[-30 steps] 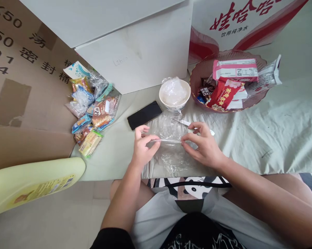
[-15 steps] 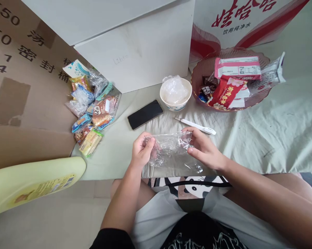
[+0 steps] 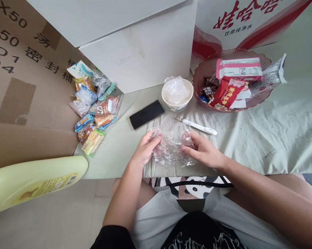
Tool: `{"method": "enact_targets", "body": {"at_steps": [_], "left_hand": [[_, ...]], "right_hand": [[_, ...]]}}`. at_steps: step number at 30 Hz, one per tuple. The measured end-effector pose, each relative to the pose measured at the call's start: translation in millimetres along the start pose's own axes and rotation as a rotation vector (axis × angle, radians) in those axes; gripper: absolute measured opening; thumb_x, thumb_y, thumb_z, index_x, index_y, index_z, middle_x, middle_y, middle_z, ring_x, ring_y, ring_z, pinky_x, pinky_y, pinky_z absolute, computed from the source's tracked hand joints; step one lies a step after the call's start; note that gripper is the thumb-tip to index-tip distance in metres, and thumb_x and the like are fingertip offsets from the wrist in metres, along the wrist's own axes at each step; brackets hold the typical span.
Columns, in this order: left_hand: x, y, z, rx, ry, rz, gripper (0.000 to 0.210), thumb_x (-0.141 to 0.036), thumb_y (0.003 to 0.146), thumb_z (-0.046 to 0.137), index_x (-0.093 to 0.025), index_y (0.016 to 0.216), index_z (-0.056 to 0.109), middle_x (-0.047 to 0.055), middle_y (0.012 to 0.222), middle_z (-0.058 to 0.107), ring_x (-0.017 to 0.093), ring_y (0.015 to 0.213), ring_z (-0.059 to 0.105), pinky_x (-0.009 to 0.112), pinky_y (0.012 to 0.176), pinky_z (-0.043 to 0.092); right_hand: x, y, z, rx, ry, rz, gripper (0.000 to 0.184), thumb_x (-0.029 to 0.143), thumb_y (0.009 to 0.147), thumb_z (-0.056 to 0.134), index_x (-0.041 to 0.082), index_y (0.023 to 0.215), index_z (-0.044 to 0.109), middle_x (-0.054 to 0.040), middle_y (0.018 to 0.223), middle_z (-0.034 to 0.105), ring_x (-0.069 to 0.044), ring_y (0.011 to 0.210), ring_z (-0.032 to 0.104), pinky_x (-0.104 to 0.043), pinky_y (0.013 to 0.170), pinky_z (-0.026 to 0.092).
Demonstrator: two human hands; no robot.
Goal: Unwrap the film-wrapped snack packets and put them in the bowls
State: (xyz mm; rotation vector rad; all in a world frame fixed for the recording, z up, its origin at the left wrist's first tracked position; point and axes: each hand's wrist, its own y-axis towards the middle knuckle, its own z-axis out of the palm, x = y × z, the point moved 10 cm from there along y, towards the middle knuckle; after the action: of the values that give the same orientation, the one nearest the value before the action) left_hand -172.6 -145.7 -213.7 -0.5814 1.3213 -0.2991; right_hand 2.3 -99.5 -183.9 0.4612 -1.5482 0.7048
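A crumpled sheet of clear plastic film (image 3: 170, 148) spans the gap between my two hands, just above the near edge of the cloth-covered table. My left hand (image 3: 146, 147) pinches its left side between thumb and fingers. At the right side, my right hand (image 3: 201, 148) grips the film, some of which covers the fingertips. Just beyond them lies a white utility knife (image 3: 198, 127), its blade end pointing left. Behind the knife stands a paper bowl (image 3: 178, 106) with wadded clear plastic (image 3: 177, 90) inside. A black phone (image 3: 147, 114) lies face up left of the bowl.
Several packaged snacks (image 3: 104, 112) are heaped at the left against a cardboard box (image 3: 15, 103). A pink glass bowl (image 3: 197, 77) of packets stands at the back right. White boxes (image 3: 145, 52) wall off the back. A yellow-green bottle (image 3: 41, 173) juts in at the left.
My hands have come closer together, and the film between them is more bunched up. The right hand has moved left. The whole view has shifted slightly.
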Motion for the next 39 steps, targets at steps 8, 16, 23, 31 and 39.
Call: {"method": "enact_targets", "body": {"at_steps": [8,16,23,31,39], "left_hand": [[-2,0,8.0,0.129,0.055,-0.005,0.054,-0.048,0.068,0.087,-0.018,0.102,0.057,-0.001,0.058,0.069,0.013,0.040,0.060,0.019,0.038,0.045],[-15,6,-9.3,-0.067,-0.128,0.148,0.028,-0.034,0.064,0.084,-0.018,0.077,0.064,-0.004,0.053,0.061,0.009,0.041,0.053,0.018,0.036,0.038],[-21,5,-2.3,0.029,-0.153,0.160,0.030,-0.045,0.068,0.080,-0.017,0.070,0.070,0.000,0.053,0.062,0.012,0.043,0.055,0.024,0.041,0.045],[-19,2,-2.2,0.042,0.064,0.129,0.039,-0.050,0.064,0.084,-0.015,0.056,0.071,0.005,0.056,0.064,0.012,0.048,0.055,0.023,0.046,0.037],[-43,-4,-23.3,-0.139,0.079,0.400,0.032,-0.023,0.065,0.081,-0.019,0.095,0.070,0.003,0.087,0.069,0.012,0.068,0.063,0.021,0.059,0.048]], "right_hand": [[2,3,-11,-0.095,0.027,-0.003,0.018,0.039,0.090,0.058,0.023,0.091,0.050,0.0038,0.065,0.055,-0.013,0.057,0.053,-0.028,0.056,0.043],[12,4,-9,-0.065,0.099,-0.089,0.016,0.038,0.094,0.055,0.023,0.089,0.054,0.0024,0.071,0.056,-0.013,0.062,0.053,-0.029,0.061,0.046],[13,1,-19,-0.112,0.033,-0.070,0.018,0.029,0.085,0.049,0.022,0.080,0.064,-0.0027,0.079,0.066,-0.018,0.074,0.058,-0.031,0.069,0.045],[1,3,-10,-0.048,-0.010,0.006,0.040,0.051,0.090,0.054,0.021,0.063,0.053,-0.0009,0.061,0.053,-0.014,0.059,0.047,-0.030,0.056,0.037],[-13,2,-16,-0.171,0.007,0.152,0.046,0.035,0.073,0.069,0.020,0.115,0.058,0.0023,0.078,0.060,-0.013,0.061,0.051,-0.027,0.057,0.041]]}}
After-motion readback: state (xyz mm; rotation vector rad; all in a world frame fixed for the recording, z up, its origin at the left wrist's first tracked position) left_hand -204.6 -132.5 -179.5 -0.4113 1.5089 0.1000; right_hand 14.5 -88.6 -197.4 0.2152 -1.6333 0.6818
